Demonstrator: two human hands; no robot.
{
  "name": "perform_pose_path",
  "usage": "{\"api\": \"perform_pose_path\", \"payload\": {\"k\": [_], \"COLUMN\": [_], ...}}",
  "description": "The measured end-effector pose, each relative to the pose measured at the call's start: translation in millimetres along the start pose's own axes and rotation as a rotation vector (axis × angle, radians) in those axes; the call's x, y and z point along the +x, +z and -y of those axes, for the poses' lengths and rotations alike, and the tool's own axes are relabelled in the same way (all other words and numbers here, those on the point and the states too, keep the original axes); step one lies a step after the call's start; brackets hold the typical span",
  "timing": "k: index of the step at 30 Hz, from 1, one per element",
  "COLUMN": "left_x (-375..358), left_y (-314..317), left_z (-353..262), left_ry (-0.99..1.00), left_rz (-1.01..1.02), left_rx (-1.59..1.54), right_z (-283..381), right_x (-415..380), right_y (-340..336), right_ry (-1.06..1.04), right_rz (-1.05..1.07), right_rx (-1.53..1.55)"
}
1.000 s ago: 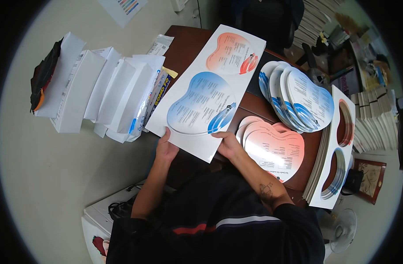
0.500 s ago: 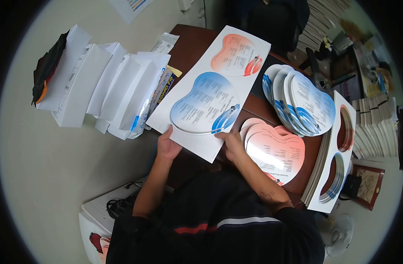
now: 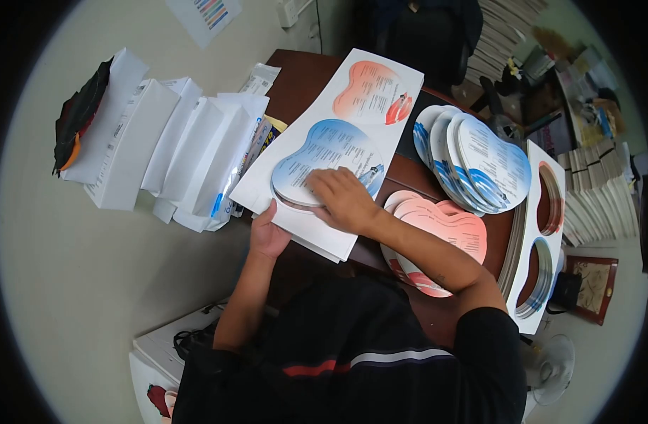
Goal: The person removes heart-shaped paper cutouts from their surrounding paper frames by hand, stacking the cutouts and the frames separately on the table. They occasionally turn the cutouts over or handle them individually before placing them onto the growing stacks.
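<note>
A white printed card sheet (image 3: 394, 152) lies slanted in front of me, with other sheets under it. My left hand (image 3: 271, 234) grips its near left edge, thumb on top. On the sheet is a blue bean-shaped card cutout (image 3: 327, 145) with small text, its near edge slightly apart from the sheet around it. My right hand (image 3: 343, 201) is closed over the near right part of this cutout, fingers on top; the thumb's grip is partly hidden. A pink bean-shaped print (image 3: 366, 88) sits at the far end of the sheet.
Right of the sheet are piles of blue cutouts (image 3: 497, 166) and pink cutouts (image 3: 444, 230) on the brown desk (image 3: 302, 67). A stack of sheets with cut-out holes (image 3: 538, 247) stands farther right. White paper packs (image 3: 196, 152) are at left, and an office chair (image 3: 430, 42) behind.
My right hand has moved from the sheet's near right edge onto the blue cutout, whose near edge has lifted a little. My left hand keeps its hold.
</note>
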State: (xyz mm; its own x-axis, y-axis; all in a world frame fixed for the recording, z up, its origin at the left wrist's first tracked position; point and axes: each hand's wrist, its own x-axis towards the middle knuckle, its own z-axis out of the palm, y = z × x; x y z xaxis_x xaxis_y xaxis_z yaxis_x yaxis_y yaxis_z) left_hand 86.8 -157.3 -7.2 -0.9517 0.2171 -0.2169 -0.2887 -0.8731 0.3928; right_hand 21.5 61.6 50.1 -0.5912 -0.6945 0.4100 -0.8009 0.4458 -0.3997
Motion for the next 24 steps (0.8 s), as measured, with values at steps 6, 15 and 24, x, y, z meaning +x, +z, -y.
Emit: {"api": "perform_pose_path", "payload": {"k": [6, 15, 24], "left_x": [2.1, 0.7, 3.5], "left_y": [-2.6, 25.2, 34.7], "left_z": [-1.7, 4.0, 6.7], "left_ry": [-0.004, 0.041, 0.073], "left_rz": [-0.054, 0.035, -0.107], "left_rx": [0.083, 0.118, 0.180], "right_z": [15.0, 6.0, 7.5], "right_x": [2.1, 8.4, 19.8], "right_y": [12.5, -6.8, -17.1], "right_ry": [0.122, -0.117, -0.099], "right_rz": [0.090, 0.176, 0.181], "right_rx": [-0.087, -0.184, -0.233]}}
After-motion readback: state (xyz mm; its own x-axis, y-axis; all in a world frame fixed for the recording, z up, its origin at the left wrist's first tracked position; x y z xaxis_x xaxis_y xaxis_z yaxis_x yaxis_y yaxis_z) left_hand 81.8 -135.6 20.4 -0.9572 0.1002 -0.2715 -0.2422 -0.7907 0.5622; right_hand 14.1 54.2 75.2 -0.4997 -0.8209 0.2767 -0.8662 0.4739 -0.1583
